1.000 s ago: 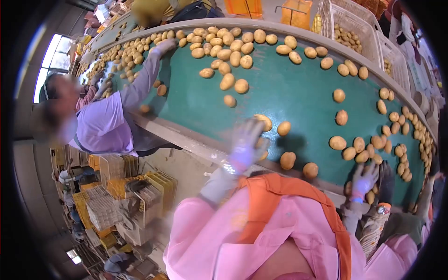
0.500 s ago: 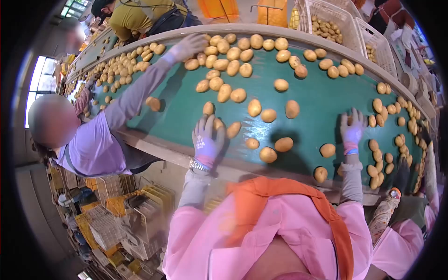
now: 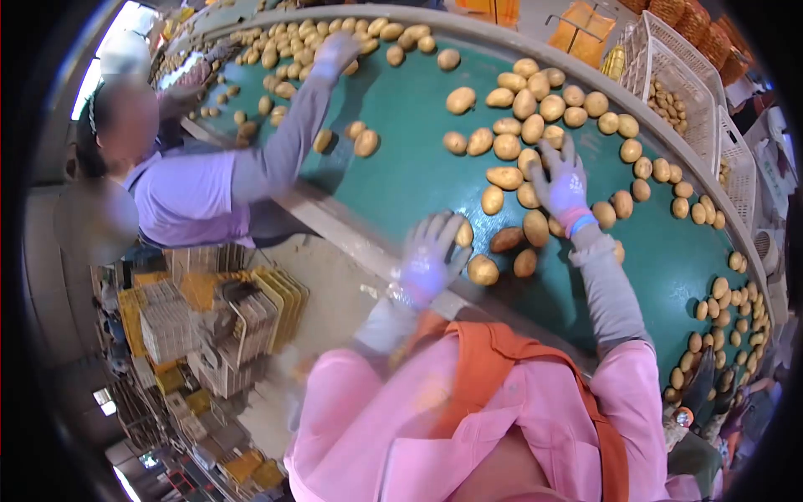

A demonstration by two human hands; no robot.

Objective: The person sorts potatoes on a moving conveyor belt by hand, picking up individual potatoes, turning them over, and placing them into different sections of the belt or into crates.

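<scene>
Crowding both hands (image 3: 560, 180): potatoes (image 3: 535, 226), co-worker's arm (image 3: 288, 142) nearby.

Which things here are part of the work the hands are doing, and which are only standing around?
In the work:
- left hand, at a potato near the belt edge
- right hand, spread over the potato cluster
- green belt

Standing around:
- white crates beyond the belt
- stacked crates on the floor
- co-worker's arm
</scene>
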